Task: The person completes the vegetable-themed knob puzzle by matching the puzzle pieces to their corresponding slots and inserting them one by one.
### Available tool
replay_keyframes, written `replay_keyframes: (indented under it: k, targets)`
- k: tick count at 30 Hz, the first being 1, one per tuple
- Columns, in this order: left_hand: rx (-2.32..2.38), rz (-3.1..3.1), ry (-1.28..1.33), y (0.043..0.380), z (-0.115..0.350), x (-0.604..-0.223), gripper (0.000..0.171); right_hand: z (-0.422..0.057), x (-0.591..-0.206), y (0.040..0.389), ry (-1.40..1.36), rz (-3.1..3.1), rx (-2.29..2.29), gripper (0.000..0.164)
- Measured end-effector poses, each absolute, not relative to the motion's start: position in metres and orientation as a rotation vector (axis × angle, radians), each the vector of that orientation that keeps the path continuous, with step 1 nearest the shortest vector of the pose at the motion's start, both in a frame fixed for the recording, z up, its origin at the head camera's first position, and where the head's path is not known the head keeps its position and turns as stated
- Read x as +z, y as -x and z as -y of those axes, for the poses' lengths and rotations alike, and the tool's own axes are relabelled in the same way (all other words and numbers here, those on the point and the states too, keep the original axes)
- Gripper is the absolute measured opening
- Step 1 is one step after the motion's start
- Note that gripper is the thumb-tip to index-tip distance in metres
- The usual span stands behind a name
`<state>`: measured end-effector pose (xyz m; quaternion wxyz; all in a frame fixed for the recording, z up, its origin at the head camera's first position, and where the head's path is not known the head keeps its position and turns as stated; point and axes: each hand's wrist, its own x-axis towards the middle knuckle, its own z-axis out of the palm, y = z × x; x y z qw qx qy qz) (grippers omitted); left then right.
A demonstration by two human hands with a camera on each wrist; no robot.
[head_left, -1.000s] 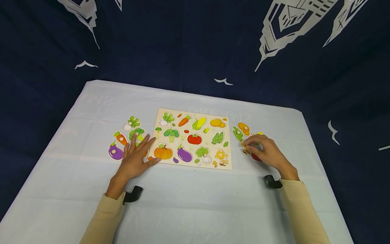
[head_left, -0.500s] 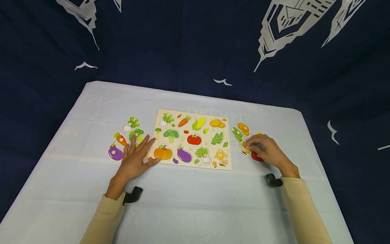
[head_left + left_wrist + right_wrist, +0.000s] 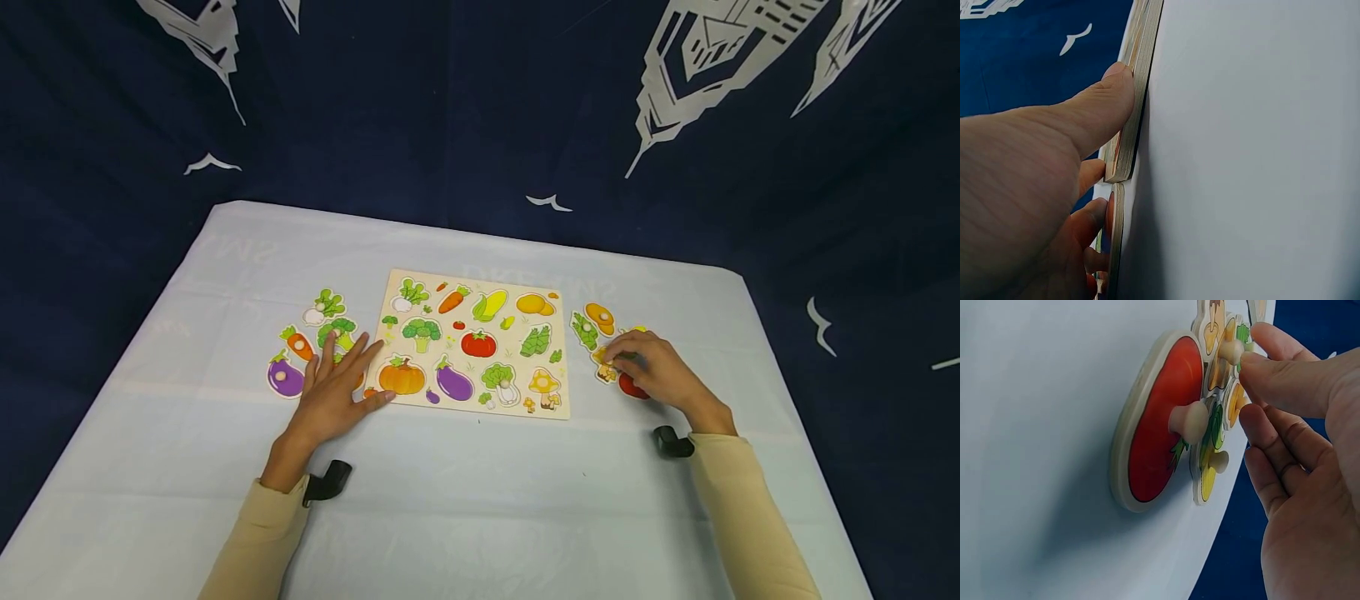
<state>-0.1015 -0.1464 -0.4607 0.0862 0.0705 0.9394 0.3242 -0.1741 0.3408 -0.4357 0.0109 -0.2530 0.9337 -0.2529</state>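
Observation:
A wooden vegetable puzzle board (image 3: 508, 354) lies mid-table. My left hand (image 3: 333, 396) rests with spread fingers at its left side, the thumb on the board's near edge. Beneath and beyond those fingers are knobbed eggplant (image 3: 285, 377), carrot (image 3: 297, 342), broccoli (image 3: 341, 332) and radish (image 3: 324, 306) pieces; an orange piece is mostly covered. To the right of the board, my right hand (image 3: 656, 371) hovers over more pieces. Its thumb and index fingertips are beside the knob of the mushroom piece (image 3: 603, 372), not closed round it. The tomato piece (image 3: 1154, 444) lies flat under that hand.
Potato (image 3: 600, 317) and leafy green (image 3: 584, 330) pieces lie at the board's right; a corn piece (image 3: 1207, 481) is partly hidden by the right hand. A white cloth covers the table (image 3: 480, 508). A dark blue patterned curtain (image 3: 420, 108) hangs behind.
My right hand has shifted slightly right, uncovering more of the mushroom and tomato pieces. My left hand stays in place, and no piece has visibly moved.

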Motion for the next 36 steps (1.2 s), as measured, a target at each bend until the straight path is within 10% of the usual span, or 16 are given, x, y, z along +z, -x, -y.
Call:
replay_keyframes:
  k: [36]
  targets:
    - [0.972,-2.789,-0.212,0.1019,0.1474,-0.4607,0.082,-0.3318,-0.4384,0.1757,0.702,-2.870,-0.692,0.014]
